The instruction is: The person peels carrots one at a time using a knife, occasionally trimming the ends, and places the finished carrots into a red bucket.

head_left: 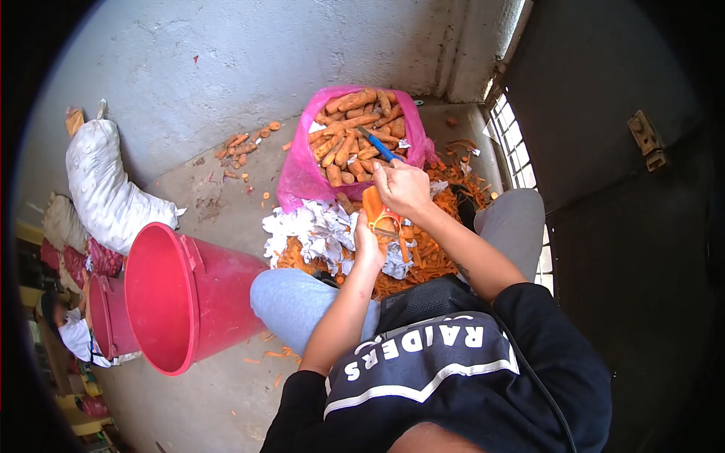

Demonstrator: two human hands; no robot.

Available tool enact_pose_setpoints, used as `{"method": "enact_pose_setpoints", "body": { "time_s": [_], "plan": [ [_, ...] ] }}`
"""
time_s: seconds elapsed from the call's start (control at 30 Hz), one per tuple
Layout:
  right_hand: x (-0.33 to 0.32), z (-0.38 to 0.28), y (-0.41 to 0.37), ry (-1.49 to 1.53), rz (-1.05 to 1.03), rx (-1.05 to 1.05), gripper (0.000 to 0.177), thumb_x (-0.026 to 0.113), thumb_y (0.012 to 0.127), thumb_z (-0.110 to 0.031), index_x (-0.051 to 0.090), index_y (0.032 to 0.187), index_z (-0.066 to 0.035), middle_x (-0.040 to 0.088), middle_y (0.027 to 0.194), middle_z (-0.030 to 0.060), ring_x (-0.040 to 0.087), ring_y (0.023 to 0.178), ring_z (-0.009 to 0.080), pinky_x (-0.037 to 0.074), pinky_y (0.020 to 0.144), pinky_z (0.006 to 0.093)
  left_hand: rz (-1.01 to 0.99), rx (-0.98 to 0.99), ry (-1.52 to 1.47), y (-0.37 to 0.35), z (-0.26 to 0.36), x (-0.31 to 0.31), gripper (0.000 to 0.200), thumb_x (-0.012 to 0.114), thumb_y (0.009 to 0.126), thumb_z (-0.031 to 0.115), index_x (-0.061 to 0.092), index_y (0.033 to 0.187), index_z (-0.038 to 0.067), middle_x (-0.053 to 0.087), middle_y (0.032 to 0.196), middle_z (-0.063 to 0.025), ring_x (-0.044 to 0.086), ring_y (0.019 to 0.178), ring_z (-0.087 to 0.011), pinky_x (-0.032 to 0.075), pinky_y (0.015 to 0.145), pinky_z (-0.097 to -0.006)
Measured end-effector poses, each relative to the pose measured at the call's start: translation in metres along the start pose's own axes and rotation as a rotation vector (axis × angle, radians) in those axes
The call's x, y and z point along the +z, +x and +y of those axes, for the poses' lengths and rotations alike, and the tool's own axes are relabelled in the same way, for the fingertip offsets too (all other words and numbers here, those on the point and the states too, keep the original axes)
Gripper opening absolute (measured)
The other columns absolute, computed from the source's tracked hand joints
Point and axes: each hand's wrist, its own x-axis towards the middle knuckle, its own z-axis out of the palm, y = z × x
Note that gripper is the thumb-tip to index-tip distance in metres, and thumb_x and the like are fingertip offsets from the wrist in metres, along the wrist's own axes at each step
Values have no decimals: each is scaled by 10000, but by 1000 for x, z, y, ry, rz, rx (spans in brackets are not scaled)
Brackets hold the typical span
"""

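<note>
My left hand (368,243) is wrapped round a peeled orange carrot (371,201). Just above and to its right, my right hand (404,189) is closed on an orange peeler (386,221) at the carrot's side. A blue-handled tool (381,147) reaches from my right hand over the carrots; whether that hand grips it or it lies behind is unclear. Beyond both hands stands an open pink bag (298,170) full of unpeeled carrots (343,147). Orange peelings (434,253) and crumpled white paper (321,226) lie under and around my hands, between my legs.
A large red bucket (226,294) stands at the left, with a smaller one (112,317) behind it. A white sack (106,177) leans by the wall. Small carrots (240,149) lie on the floor. Another person (75,332) is at far left. A dark door (604,226) is right.
</note>
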Motion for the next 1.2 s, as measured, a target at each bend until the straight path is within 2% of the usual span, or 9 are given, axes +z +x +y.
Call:
{"method": "enact_pose_setpoints", "body": {
  "time_s": [0.27, 0.37, 0.47, 0.77, 0.83, 0.87, 0.97, 1.03, 1.2],
  "plan": [
    [8, 7, -1, 2, -68, 60, 472, 396, 917, -332, 642, 637, -42, 610, 645, 159, 616, 610, 335, 502, 542, 440, -56, -11, 116, -3, -2, -2, 405, 267, 977, 379, 522, 1122, 99, 633, 916, -70, 635, 761, -201, 513, 531, -359],
    [10, 11, -2, 16, -154, 138, 490, 404, 919, -363, 616, 624, -34, 616, 702, 164, 609, 665, 365, 479, 592, 456, -85, -36, 173, 0, -4, -10, 407, 261, 990, 360, 505, 1172, 89, 636, 969, -86, 639, 777, -212, 526, 554, -364],
    [7, 8, 0, 35, -142, 147, 507, 404, 898, -344, 613, 566, -23, 618, 640, 184, 615, 604, 357, 496, 553, 448, -56, -35, 127, -1, -4, -6, 405, 262, 988, 372, 520, 1131, 95, 642, 906, -73, 628, 700, -195, 479, 474, -343],
    [16, 12, 13, 53, -170, 181, 515, 353, 894, -339, 628, 605, -13, 623, 653, 199, 624, 627, 369, 504, 588, 454, -29, -11, 241, -8, 6, -3, 401, 275, 987, 385, 549, 1057, 101, 629, 785, -57, 597, 585, -171, 435, 427, -276],
    [12, 43, 34, 5, -180, 283, 482, 364, 885, -323, 632, 641, -5, 630, 662, 194, 624, 611, 369, 506, 579, 456, -104, 10, 300, -17, 0, -7, 418, 294, 974, 394, 541, 1058, 68, 597, 728, -87, 550, 519, -180, 411, 411, -276],
    [15, 61, 40, -30, -80, 266, 517, 375, 892, -340, 608, 564, -15, 597, 586, 189, 616, 596, 373, 493, 573, 464, -129, -32, 306, -27, -1, -4, 424, 294, 975, 398, 539, 1064, 64, 597, 730, -90, 545, 514, -177, 411, 411, -275],
    [12, 93, 53, -236, 75, 153, 506, 369, 900, -330, 636, 611, -12, 619, 653, 201, 621, 608, 376, 508, 589, 454, -237, -117, 291, -39, 3, 1, 439, 295, 977, 409, 535, 1073, 54, 597, 741, -94, 551, 521, -175, 421, 420, -271],
    [19, 111, 65, -216, 179, 351, 510, 361, 904, -340, 653, 647, -11, 624, 685, 215, 626, 645, 382, 510, 623, 461, -288, -174, 236, -39, 12, 4, 440, 294, 979, 407, 535, 1078, 52, 599, 743, -93, 557, 529, -176, 428, 428, -269],
    [-2, 86, 61, 78, 6, 542, 597, 312, 902, -425, 644, 706, 31, 619, 774, 273, 607, 791, 445, 464, 750, 483, -223, -170, 54, -15, 16, -5, 416, 332, 968, 353, 515, 1193, 54, 607, 885, -105, 593, 700, -226, 494, 579, -343]
  ]
}}
